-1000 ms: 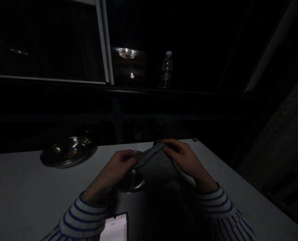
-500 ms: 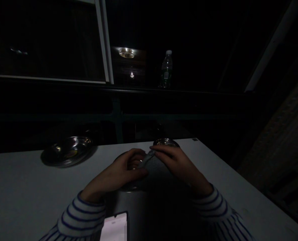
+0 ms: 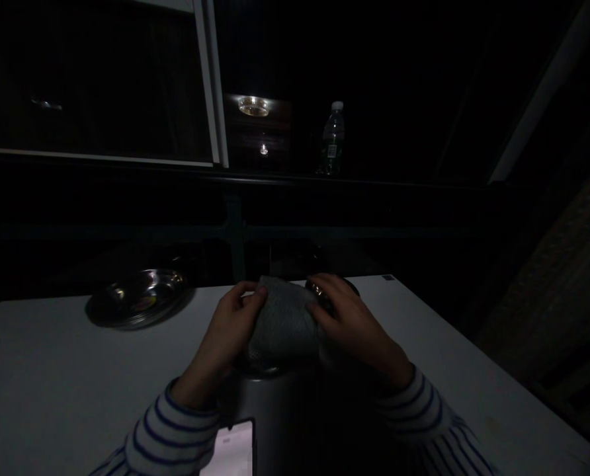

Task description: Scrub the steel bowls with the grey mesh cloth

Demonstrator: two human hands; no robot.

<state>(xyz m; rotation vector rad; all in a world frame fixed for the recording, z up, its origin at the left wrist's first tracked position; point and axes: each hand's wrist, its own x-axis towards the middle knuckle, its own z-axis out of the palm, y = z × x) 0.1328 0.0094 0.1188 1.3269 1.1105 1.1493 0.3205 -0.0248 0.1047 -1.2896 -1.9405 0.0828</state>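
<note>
The scene is very dark. Both my hands hold a grey textured cloth (image 3: 282,320) upright over a white table (image 3: 51,383). My left hand (image 3: 228,327) pinches its left edge with closed fingers. On the cloth's right side, my right hand (image 3: 347,320) has its fingers curled round the edge. A small metal bowl (image 3: 262,367) shows partly beneath the cloth. Another small shiny dish (image 3: 342,285) sits just behind my right hand, mostly hidden. Both sleeves are white with blue stripes.
A shallow metal bowl (image 3: 139,305) rests at the table's back left. A lit phone (image 3: 235,449) lies at the near edge. A plastic water bottle (image 3: 332,139) stands on a dark ledge behind, beside a window frame (image 3: 210,86).
The cloth was lowered and bunched between my hands half a second ago. Now it is raised again and spread, and both hands have shifted slightly away from me.
</note>
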